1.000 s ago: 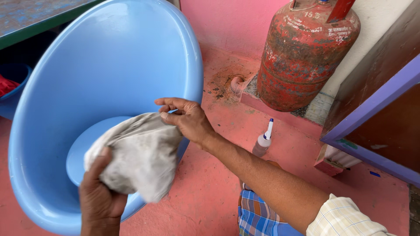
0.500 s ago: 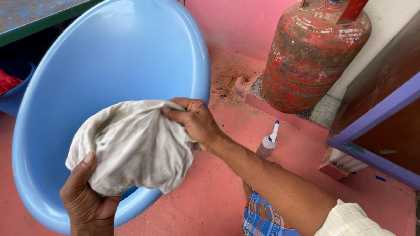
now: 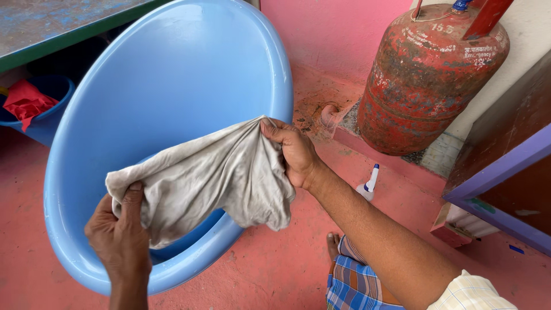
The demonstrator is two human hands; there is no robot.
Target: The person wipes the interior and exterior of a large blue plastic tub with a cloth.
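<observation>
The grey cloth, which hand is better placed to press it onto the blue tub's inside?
Probably the left hand: it grips the grey cloth right over the blue tub bowl, while the right hand pinches it beyond the rim.

Domestic utility or wash area of a home, indicated by: pink-painted cement floor (image 3: pixel 270 270) and wall (image 3: pixel 333 28); rusted red gas cylinder (image 3: pixel 425 74) standing in the corner; large blue plastic tub (image 3: pixel 172 80) tilted on the floor; small spray bottle (image 3: pixel 369 185) nearby; blue bucket (image 3: pixel 54 89) with red cloth (image 3: pixel 26 100) under a green-edged worktop (image 3: pixel 63 26); purple-framed door (image 3: pixel 505 166)
</observation>
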